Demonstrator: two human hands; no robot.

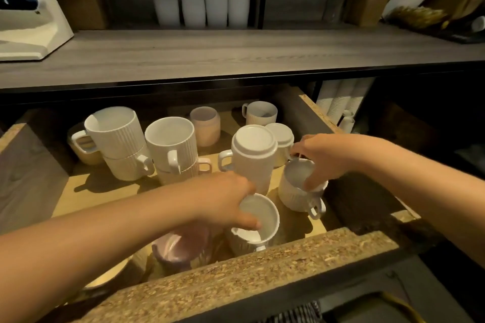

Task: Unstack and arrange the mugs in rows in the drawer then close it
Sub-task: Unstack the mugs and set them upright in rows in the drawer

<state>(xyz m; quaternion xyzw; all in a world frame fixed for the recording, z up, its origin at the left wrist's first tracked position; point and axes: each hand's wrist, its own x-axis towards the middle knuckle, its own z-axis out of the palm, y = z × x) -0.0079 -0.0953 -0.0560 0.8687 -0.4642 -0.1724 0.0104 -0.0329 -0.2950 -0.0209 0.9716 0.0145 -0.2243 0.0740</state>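
The open wooden drawer (244, 270) holds several ribbed white mugs. My left hand (225, 199) grips the rim of a white mug (259, 220) near the drawer's front, thumb inside it. My right hand (328, 157) holds the rim of another white mug (299, 191) at the front right. Behind them stands an upside-down mug stack (252, 160), with a second upside-down mug (280, 139) beside it. Two upright stacks stand at the left (118, 139) and centre (173, 147). A pink mug (181, 246) lies under my left forearm.
A pink cup (206, 126) and a single white mug (261, 113) stand at the drawer's back. A beige bowl (84, 149) sits far left. A grey counter (236, 52) overhangs the drawer. Paper cup stacks (338, 102) lie to the right.
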